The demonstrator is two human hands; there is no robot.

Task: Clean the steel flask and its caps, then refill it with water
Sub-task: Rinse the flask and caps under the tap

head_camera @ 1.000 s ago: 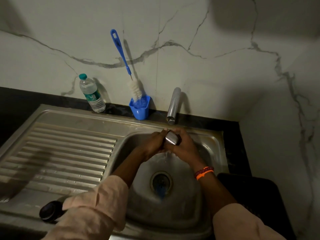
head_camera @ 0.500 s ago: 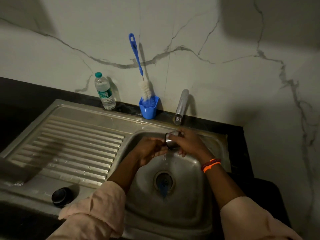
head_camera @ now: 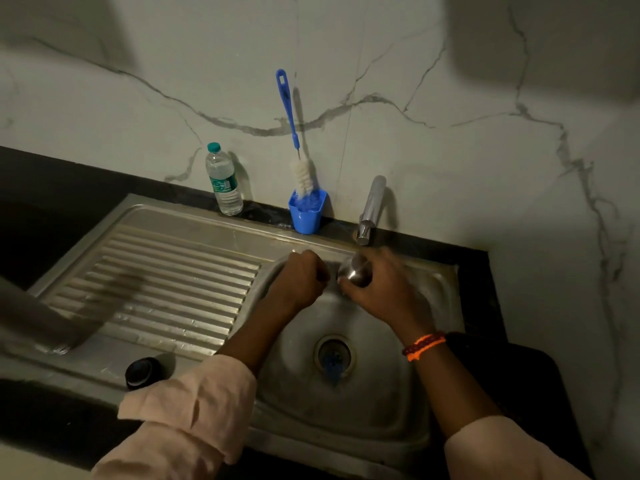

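R hand clenched round steel cap, cap poking out at grip's 11 o'clock; L hand fisted, holding nothing visible.

Two bare forearms are seen, each ending in a pale pink sleeve. The left sleeve is rolled into a thick cuff below the elbow; the right sleeve is pushed up likewise. A band of orange and dark red threads is worn round the right wrist.
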